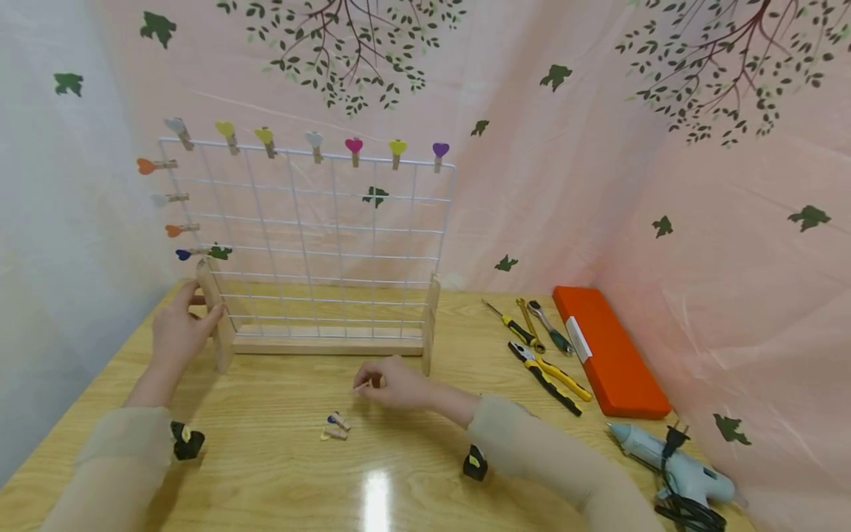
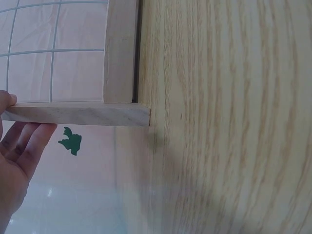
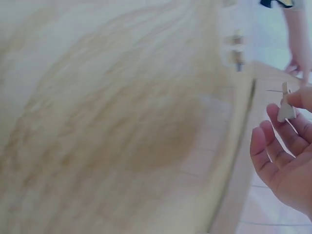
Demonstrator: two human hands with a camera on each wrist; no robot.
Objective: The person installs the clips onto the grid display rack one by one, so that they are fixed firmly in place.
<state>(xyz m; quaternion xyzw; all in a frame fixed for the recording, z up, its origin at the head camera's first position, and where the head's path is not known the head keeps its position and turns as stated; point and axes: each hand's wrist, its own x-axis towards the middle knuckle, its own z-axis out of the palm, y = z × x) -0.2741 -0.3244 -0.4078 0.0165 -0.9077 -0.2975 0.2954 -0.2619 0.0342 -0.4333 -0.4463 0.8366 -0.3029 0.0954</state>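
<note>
A white wire grid [image 1: 319, 229] stands upright in a wooden stand [image 1: 329, 345]. Several heart-topped clothespins are clipped along its top edge, among them a pink one [image 1: 354, 148], and more down its left side, such as an orange one [image 1: 154, 166]. My left hand [image 1: 178, 329] grips the stand's left post [image 1: 218, 321], thumb on one side and fingers on the other. Low over the table, my right hand [image 1: 397, 383] pinches a small wooden clothespin [image 3: 286, 109] with a pale top between thumb and fingertip. Two more clothespins [image 1: 337, 421] lie on the table nearby.
On the right lie a screwdriver [image 1: 515, 325], wrenches [image 1: 548, 325] and yellow-and-black pliers [image 1: 548, 377]. Beyond them are an orange case [image 1: 612, 355] and a glue gun [image 1: 678, 462] with a coiled cord. A pink printed curtain [image 1: 518, 96] hangs behind the table.
</note>
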